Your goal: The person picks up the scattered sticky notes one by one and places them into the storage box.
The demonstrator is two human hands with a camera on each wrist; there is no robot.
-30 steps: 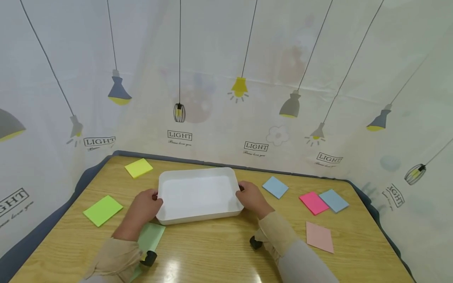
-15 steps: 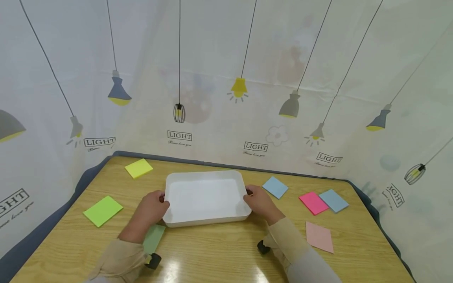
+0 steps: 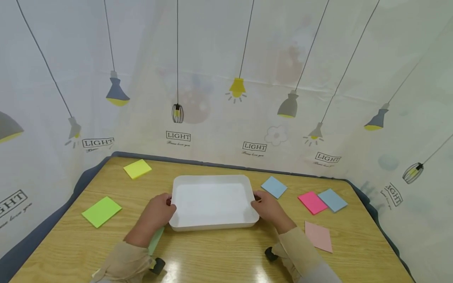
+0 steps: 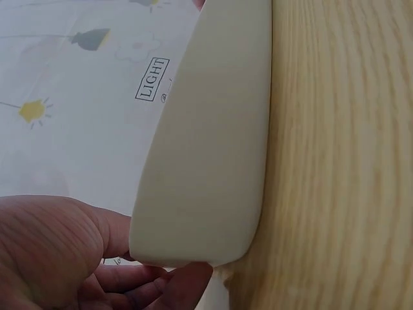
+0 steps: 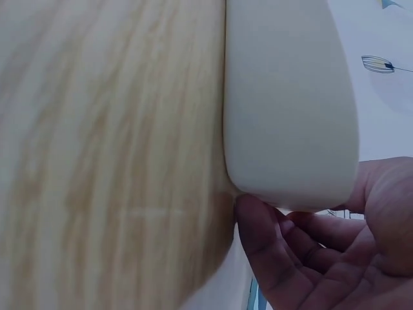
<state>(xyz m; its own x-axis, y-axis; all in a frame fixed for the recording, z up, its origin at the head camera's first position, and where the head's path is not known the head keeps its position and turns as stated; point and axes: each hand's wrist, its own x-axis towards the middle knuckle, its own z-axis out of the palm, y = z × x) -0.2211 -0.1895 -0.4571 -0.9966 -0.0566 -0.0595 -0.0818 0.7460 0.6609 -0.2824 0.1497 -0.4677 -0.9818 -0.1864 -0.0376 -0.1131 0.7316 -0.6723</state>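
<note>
A shallow white rectangular tray (image 3: pixel 214 200) lies between my two hands, its inside bare. My left hand (image 3: pixel 157 214) grips its left end, thumb over the rim and fingers curled below. At the opposite end my right hand (image 3: pixel 272 210) holds the tray the same way. In the left wrist view the tray's outer wall (image 4: pixel 203 142) runs close along the wood table, with the fingertips under its corner. The right wrist view has the tray's wall (image 5: pixel 290 103) right at the tabletop, pinched by thumb and fingers. A pale green sticky note pad (image 3: pixel 155 240) is partly hidden behind the left forearm.
On the wooden table (image 3: pixel 209 255) lie a yellow pad (image 3: pixel 137 169) and a lime green pad (image 3: pixel 101 211) at left. To the right are a blue pad (image 3: pixel 274 187), a pink pad (image 3: pixel 312 203), another blue pad (image 3: pixel 332 200) and a light pink pad (image 3: pixel 318 236). A printed curtain (image 3: pixel 219 51) stands behind.
Both hands have moved the tray to the right and slightly nearer to me, keeping their grip. The left forearm now covers more of the pale green pad.
</note>
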